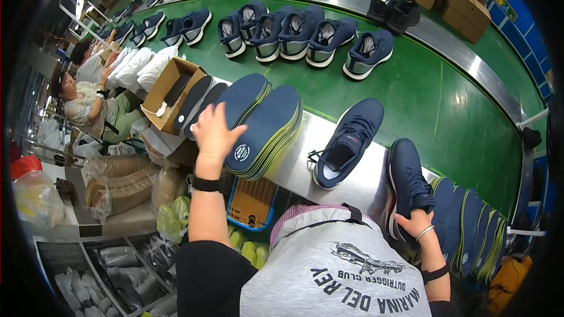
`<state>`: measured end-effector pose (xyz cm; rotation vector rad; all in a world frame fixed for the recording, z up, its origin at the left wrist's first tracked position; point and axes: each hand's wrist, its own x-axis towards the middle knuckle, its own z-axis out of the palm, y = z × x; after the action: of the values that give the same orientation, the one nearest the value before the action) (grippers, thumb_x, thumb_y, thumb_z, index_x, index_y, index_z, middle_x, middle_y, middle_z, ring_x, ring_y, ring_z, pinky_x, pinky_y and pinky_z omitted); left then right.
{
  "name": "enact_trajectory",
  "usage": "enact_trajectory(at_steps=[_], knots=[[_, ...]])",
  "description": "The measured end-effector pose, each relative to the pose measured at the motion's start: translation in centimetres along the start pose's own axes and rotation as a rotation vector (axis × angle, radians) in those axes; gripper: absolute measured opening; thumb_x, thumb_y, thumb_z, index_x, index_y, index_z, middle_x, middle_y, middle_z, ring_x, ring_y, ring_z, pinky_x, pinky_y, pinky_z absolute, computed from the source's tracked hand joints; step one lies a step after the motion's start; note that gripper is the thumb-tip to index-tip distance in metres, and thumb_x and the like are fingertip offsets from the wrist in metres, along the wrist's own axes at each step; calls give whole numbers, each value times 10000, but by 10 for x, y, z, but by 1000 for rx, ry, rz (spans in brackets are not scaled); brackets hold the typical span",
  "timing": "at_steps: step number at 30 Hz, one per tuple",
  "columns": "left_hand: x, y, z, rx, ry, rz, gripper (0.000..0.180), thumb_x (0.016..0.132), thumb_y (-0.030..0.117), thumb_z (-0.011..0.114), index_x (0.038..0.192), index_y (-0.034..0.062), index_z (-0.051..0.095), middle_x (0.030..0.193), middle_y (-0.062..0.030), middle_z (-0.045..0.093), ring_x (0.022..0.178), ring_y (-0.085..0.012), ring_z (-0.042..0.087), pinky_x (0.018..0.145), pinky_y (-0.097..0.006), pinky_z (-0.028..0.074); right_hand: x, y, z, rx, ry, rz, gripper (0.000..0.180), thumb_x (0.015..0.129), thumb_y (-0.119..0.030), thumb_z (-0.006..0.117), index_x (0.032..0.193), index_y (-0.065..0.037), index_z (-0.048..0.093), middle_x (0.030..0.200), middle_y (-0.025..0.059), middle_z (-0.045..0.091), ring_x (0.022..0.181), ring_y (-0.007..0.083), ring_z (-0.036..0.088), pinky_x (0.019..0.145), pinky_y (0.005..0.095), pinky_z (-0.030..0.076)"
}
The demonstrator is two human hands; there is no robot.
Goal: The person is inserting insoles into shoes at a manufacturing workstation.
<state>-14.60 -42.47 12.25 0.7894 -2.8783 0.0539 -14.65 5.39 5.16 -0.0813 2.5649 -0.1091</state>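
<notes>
My left hand is open, its fingers spread at the near end of the left stack of navy insoles. I cannot tell whether the fingertips touch it. Beside that stack lies a second stack of navy insoles with yellow-green edges. My right hand is closed on the heel end of a navy sneaker, which is tilted at the bench's right part. Between my hands another navy lace-up sneaker rests on the metal ledge, its toe pointing away from me.
More insoles fan out at the right. Several navy sneakers line the green conveyor, with black shoes beyond. An open carton stands left, near two people. A blue-rimmed tray sits below the ledge.
</notes>
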Motion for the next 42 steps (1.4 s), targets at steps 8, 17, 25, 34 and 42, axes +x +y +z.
enact_trajectory(at_steps=[8, 17, 25, 34, 42], knots=[[-5, -39, 25, -138, 55, -65, 758, 529, 269, 714, 1184, 79, 384, 1018, -134, 499, 964, -314, 466, 798, -412, 391, -26, -8, -79, -22, -23, -31, 384, 724, -439, 526, 674, -76, 641, 675, 115, 611, 686, 274, 590, 690, 365, 424], [-43, 111, -43, -1033, 70, 329, 669, 578, 182, 689, 1150, -1, 395, 1061, -155, 398, 1001, -277, 400, 894, -358, 315, -24, -73, -121, 1077, 181, -599, 276, 734, -199, 616, 918, -47, 478, 1112, 133, 483, 1026, 211, 466, 844, 343, 386], [-106, 200, -5, -1486, -201, 665, 881, 634, 250, 732, 1269, 10, 170, 1160, -166, 317, 1067, -259, 353, 904, -359, 316, -9, -114, -135, 1718, 52, -602, 298, 767, -82, 568, 1050, -11, 507, 947, 29, 567, 857, 136, 529, 783, 283, 419], [-80, 195, -21, -2259, -958, -92, 296, 837, 108, 506, 1119, 36, 448, 1054, -55, 516, 973, -150, 492, 841, -278, 406, -3, -100, -98, 1090, 416, -600, 522, 691, -251, 687, 1038, -11, 380, 957, 138, 502, 858, 192, 519, 745, 290, 422], [-94, 192, -22, -2350, -1074, 18, 436, 822, 184, 527, 1205, 58, 359, 1132, -66, 458, 1052, -179, 445, 897, -330, 360, -32, -114, -104, 472, 574, -626, 506, 527, -325, 760, 873, -68, 494, 1041, 220, 419, 1014, 354, 407, 857, 383, 333]])
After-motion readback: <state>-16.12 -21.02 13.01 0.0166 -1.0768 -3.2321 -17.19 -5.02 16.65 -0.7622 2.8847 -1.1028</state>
